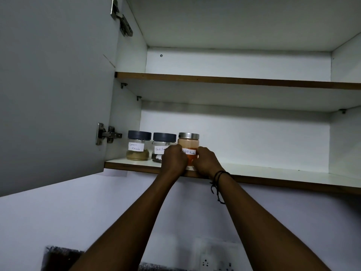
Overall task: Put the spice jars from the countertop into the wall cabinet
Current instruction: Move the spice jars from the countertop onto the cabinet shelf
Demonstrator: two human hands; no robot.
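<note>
I see the chilli powder jar (188, 145) standing upright on the lower shelf (273, 174) of the wall cabinet (234, 124), near its front edge, third from the left in a row of 3. It is a rounded glass jar with a brushed metal lid, orange-red powder inside and a white handwritten label across its front. My left hand (174, 159) curls around its left side and my right hand (205, 161) curls around its right side, both gripping the jar between them.

Just beside it on the left sits the black pepper jar (162, 146), clear glass with a dark grey lid, its label partly hidden by my left hand. Further left is the garam masala jar (138, 145), same shape and lid, with tan powder at the bottom.

The shelf is smooth white laminate with a brown exposed edge. An upper shelf (234, 81) of the same make runs above it. The cabinet door (54, 85) hangs open on the left, matte grey-white, on 2 metal hinges. A black thread band (217, 184) circles my right wrist. Below the cabinet the wall (97, 208) is pale, with a white socket plate (216, 259) low down.
</note>
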